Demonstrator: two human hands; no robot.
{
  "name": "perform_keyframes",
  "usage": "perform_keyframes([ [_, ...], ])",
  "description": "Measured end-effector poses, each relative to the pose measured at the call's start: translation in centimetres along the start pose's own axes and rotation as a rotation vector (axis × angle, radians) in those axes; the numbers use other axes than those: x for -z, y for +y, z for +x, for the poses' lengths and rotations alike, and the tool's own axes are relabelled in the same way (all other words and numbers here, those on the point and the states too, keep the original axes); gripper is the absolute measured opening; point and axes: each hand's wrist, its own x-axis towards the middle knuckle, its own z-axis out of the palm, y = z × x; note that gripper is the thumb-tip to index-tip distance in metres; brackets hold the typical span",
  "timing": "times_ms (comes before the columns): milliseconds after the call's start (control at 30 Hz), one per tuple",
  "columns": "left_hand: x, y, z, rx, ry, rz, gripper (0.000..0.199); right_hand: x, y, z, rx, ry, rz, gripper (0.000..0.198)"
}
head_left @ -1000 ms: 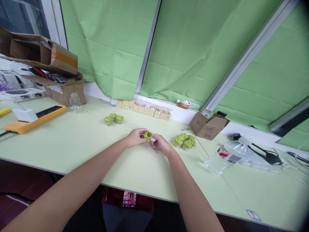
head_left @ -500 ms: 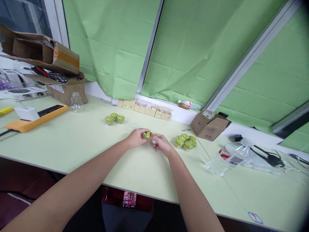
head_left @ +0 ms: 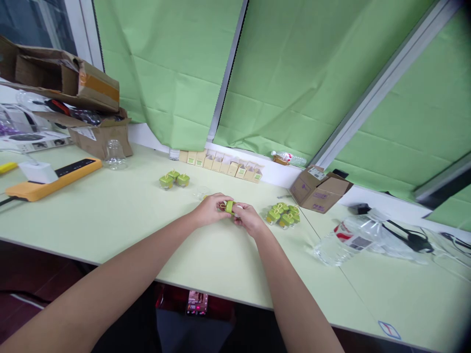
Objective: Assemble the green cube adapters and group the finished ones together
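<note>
Just above the middle of the table, a green lid with a small loop is held between my two hands. My left hand grips it from the left, at the loop side. From the right, the fingers of my right hand close on its other side and hide part of it. Behind my left hand lies a small clear cup, partly covered. Similar green-lidded cups stand in two groups, a smaller one to the left and a larger one to the right.
Small beige boxes line the back edge. On the left are a yellow power strip, a clear jar and cardboard boxes. A carton and a large plastic bottle occupy the right. A phone lies below the table edge.
The green lid has turned a little and shifted slightly right, its side showing more towards me. My right fingers have moved in against it. Both hands keep their hold.
</note>
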Motion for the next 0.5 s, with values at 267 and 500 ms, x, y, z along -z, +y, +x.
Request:
perform_keyframes([
  [267,-0.10,0.69,-0.22,-0.059,-0.014,0.104,0.045,0.19,0.10,0.12,0.016,-0.117,0.005,0.022],
  [500,-0.20,0.86,-0.08,-0.044,-0.008,0.123,0.044,-0.34,-0.09,0.32,0.083,0.036,-0.082,0.016],
])
